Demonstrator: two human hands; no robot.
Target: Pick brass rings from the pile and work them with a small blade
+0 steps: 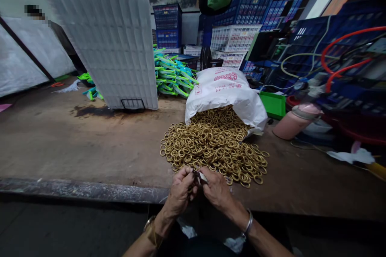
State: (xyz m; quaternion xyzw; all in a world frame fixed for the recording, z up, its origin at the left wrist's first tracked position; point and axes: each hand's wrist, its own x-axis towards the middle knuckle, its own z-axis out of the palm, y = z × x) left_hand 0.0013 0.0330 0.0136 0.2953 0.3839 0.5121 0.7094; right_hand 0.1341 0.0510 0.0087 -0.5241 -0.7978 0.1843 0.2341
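A heap of brass-coloured rings (214, 146) spills from a white sack (224, 90) lying on its side on the brown worktable (90, 144). My left hand (180, 191) and my right hand (216, 188) meet at the table's near edge, just in front of the heap. Both are closed in a pinch around a small dark-and-white piece (199, 176) held between them; I cannot make out what it is. A watch sits on my left wrist and a metal bangle on my right.
A white grid panel (116, 44) stands upright at the back left, green and blue plastic parts (171, 74) behind it. Blue and white crates (238, 20) are stacked at the back. A green tray (274, 104), a pink cylinder (294, 122) and red hoses (340, 54) crowd the right.
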